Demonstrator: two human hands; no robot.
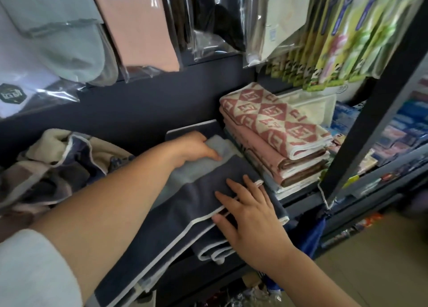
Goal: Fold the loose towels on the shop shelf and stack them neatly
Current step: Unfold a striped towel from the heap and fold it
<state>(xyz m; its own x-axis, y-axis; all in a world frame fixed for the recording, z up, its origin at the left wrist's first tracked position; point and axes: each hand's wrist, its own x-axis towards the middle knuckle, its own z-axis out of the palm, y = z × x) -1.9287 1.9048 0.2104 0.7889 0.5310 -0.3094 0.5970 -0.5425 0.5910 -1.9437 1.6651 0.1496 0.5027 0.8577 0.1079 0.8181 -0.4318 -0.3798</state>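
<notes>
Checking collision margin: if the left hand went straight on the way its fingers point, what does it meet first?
Likely the folded towel stack: the left hand, gripping the grey-and-navy towel, points right at the stack's near side. Gap looks small, though depth is unclear.

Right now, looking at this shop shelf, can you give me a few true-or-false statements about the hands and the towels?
1. The right hand lies flat on the navy towel. True.
2. The left hand hangs idle, away from the shelf. False: it grips grey cloth on the shelf.
3. The pink patterned towels sit folded in a stack. True.
4. That stack stands left of the navy towel. False: it is on the right; a loose heap lies on the left.
</notes>
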